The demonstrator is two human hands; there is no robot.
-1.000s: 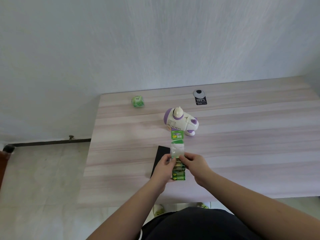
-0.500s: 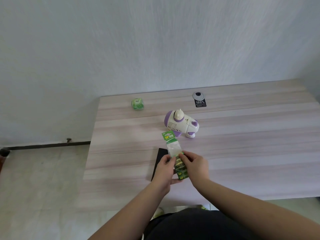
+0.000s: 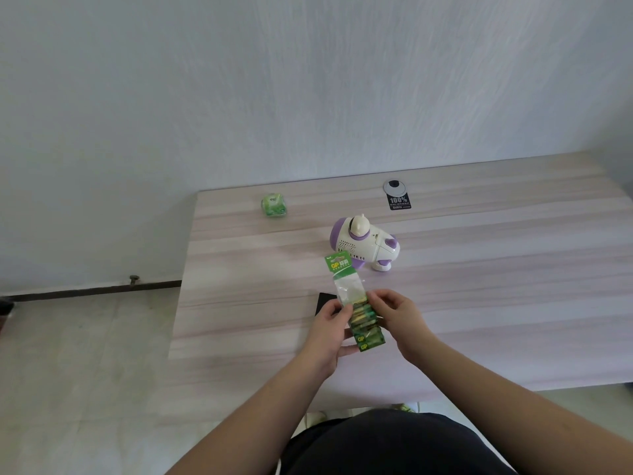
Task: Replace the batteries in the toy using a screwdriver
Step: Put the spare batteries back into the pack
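Toy (image 3: 364, 246): white w/ purple trim. Battery pack (image 3: 354, 303): green card top, clear plastic, green/gold cells. Table (image 3: 479, 286): pale streaky woodgrain. Far left packet (image 3: 273, 206): green. Black tag (image 3: 399, 202) w/ white print.

A green packet (image 3: 273, 207) and black label (image 3: 399, 202) lie on the table (image 3: 496, 286).

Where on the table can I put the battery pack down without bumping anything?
Bare wood lies right of the toy, out to the table edge, and left of the black pad, below the green cube. It is crowded in the middle: both hands hold the battery pack close to the toy and pad.
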